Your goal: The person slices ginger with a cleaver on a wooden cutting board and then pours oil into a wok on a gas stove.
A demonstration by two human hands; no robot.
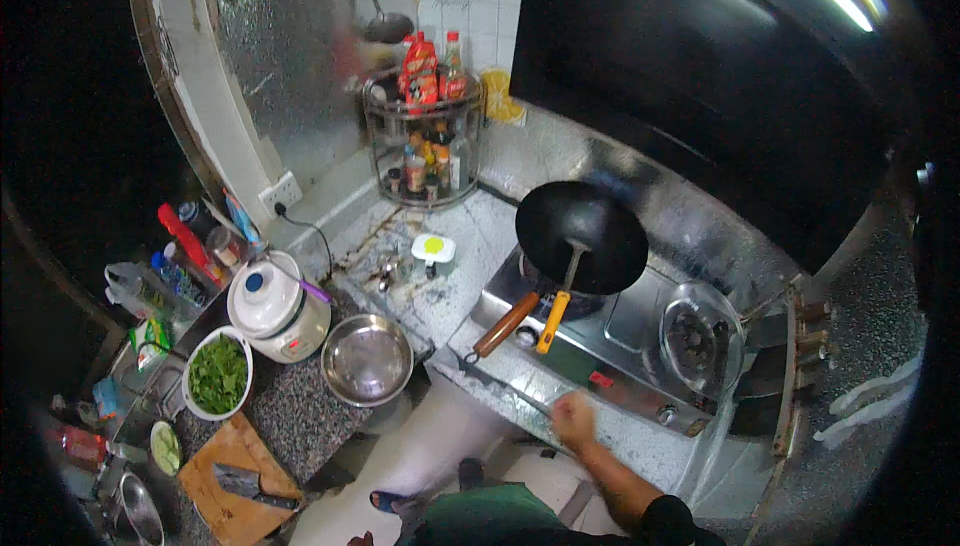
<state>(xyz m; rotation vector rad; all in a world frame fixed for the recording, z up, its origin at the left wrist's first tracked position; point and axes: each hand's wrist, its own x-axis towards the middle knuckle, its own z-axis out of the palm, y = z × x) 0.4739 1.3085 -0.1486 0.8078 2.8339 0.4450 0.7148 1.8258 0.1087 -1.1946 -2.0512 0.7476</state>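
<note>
My right hand (572, 421) is over the front edge of the counter, in front of the gas stove (630, 316). Motion smears its fingers; they look curled, but I cannot make out whether they hold anything. Only a bit of my left hand (360, 539) shows at the lower edge, its fingers mostly cut off. On the left burner sits a black wok (540, 221) with a brown wooden handle pointing toward me. A spatula (553, 323) with a yellow handle rests in it, the handle lying over the wok's near rim.
Left counter: a white electric pot (270, 296), a steel bowl (367, 360), a bowl of leafy greens (218, 374), and a cleaver (250, 484) on a wooden cutting board (230, 446). A bottle rack (425, 151) stands in the corner. A glass lid (700, 336) covers the right burner.
</note>
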